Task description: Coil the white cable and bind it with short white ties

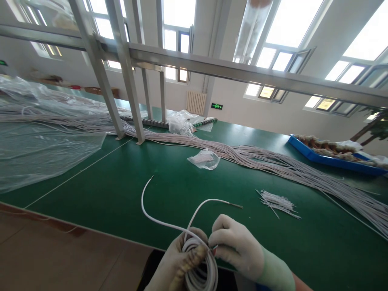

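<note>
My left hand, in a white glove with darkened fingertips, is wrapped round a coil of white cable at the table's near edge. From the top of the coil two loose cable ends reach over the table; the one to the right has a bare, stripped tip. At the right side of the coil, my gloved right hand is closed in a pinch. A small end shows at its fingertips, too small to name. Further right lies a pile of short white strips.
A long bundle of pale cables runs across the green table. In front of it lies a small clear bag. A blue tray stands at the back right. Metal posts rise from the table at left, beside plastic sheeting.
</note>
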The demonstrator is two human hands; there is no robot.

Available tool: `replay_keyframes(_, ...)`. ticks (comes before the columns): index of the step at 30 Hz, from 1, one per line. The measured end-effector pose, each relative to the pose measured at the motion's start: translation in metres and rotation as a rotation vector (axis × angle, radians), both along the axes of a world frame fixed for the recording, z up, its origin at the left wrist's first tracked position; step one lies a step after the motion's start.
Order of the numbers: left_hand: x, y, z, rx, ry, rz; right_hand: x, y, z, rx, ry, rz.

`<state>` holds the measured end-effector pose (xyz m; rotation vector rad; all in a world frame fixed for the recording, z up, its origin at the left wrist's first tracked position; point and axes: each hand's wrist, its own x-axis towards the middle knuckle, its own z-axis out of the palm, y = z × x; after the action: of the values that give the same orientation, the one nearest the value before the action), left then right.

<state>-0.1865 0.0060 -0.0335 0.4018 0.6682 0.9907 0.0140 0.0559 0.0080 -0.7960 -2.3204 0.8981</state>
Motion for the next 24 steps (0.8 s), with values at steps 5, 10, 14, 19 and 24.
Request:
replay_keyframes(5, 0.001, 0.001, 0.002, 0.095, 0.148, -0.002, -0.012, -0.006, -0.003, 0.057, -0.106, -0.100)
replay_keyframes(10, 0.002, 0.003, -0.004, 0.330, 0.490, 0.021, -0.022, -0.008, -0.011, -0.604, -0.136, -0.318)
replay_keyframes(14, 0.003, 0.005, -0.010, 0.183, 0.288, 0.069, -0.012, -0.006, -0.008, -0.628, 0.051, -0.280)
replay_keyframes(19, 0.003, 0.007, -0.010, 0.161, 0.073, 0.025, 0.005, 0.001, -0.001, -0.008, -0.033, -0.011)
replay_keyframes(24, 0.001, 0.004, -0.008, 0.162, 0.201, -0.001, -0.002, 0.000, 0.004, 0.169, -0.182, 0.023)
